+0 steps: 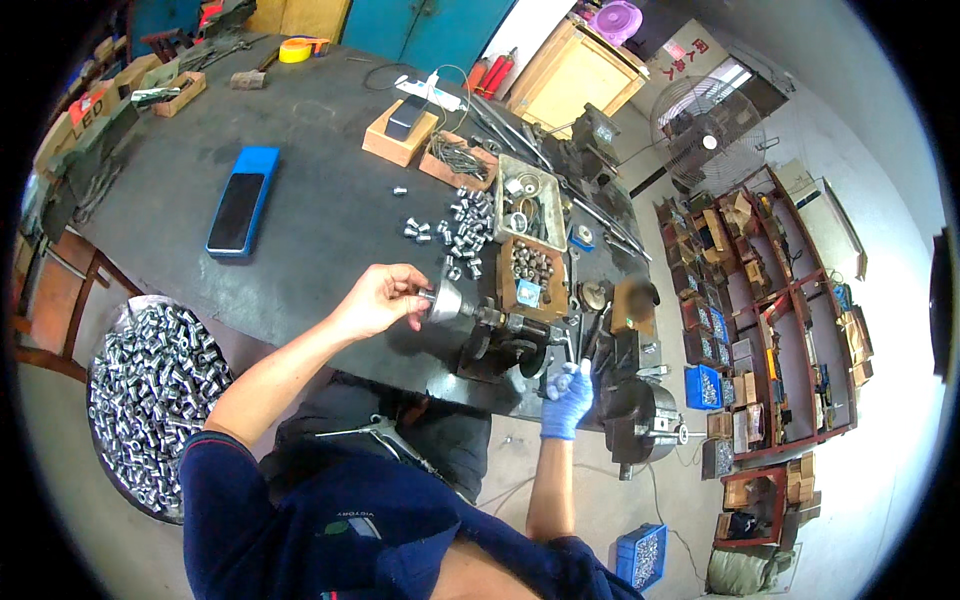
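Nip risk if metal cone (447, 302) beside our left hand (380, 302) is spinning: we're pinching its tip; can't tell what right hand (567, 402) is holding.

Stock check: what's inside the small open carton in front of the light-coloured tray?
The open carton holds a pile of small dull metal parts; a light-blue piece shows at its near end. Lower layers and the carton's bottom are covered.

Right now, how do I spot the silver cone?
On the dark table, find the dark fixture at the near edge. The cone is at its left end, by the bare left hand. It's flared and far bigger than the loose metal pieces beyond it.
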A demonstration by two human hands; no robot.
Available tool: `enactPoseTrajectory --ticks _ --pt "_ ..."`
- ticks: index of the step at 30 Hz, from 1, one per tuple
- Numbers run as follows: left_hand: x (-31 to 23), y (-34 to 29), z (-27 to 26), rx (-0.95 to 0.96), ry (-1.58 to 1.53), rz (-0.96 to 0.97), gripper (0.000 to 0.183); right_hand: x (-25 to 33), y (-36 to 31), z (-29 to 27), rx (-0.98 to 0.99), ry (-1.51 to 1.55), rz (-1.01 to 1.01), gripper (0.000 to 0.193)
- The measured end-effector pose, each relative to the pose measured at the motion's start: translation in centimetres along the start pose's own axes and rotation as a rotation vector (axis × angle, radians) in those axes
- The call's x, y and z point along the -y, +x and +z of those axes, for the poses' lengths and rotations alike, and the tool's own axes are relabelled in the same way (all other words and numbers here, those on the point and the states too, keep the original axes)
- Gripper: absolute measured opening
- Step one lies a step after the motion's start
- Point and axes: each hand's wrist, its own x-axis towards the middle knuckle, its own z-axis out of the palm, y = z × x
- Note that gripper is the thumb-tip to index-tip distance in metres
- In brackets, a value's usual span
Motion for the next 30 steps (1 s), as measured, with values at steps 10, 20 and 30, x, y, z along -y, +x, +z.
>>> enactPoseTrajectory --ticks 10,20,30 --pt "-0.3 -0.4 -0.6 -0.071 0.084 0.013 0.012 5.2 6.0 6.3 0.297 0.208 0.031 0.042" --pt "0.4 -0.2 -0.3 -0.069 0.054 0.055 0.010 -4.3 10.5 2.9 0.014 -0.137 0.089 0.023" --pt "0.5 0.5 -0.4 -0.048 0.003 -0.017 0.007 -3.9 12.8 0.9 0.072 -0.220 0.053 0.029"
